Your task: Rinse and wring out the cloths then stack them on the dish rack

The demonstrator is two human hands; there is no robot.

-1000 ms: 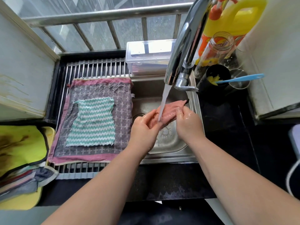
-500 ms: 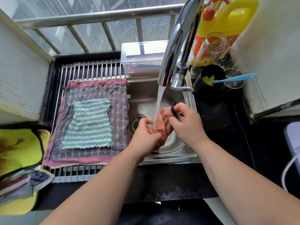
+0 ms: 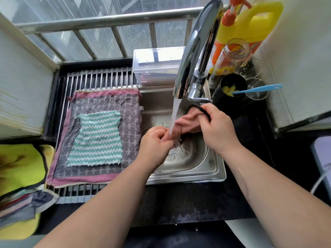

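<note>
A wet pink cloth [image 3: 188, 122] with a black edge is stretched over the steel sink [image 3: 206, 169], under the water running from the chrome faucet [image 3: 195, 56]. My left hand [image 3: 155, 144] grips its lower end, and my right hand [image 3: 216, 129] grips its upper end by the black trim. On the metal dish rack [image 3: 100, 77] to the left lies a grey cloth with a pink border [image 3: 107, 169]. A smaller green-and-white striped cloth [image 3: 96, 138] is spread flat on top of it.
A pile of cloths with a yellow one [image 3: 19, 165] on top sits at the far left. Behind the sink stand a clear plastic box [image 3: 157, 65], a yellow jug [image 3: 250, 24], a glass jar [image 3: 231, 58] and a black cup [image 3: 232, 88] with a blue-handled tool.
Both hands have pulled the pink cloth out longer under the stream. My right hand has shifted up and to the right, and my left hand stays low at the other end.
</note>
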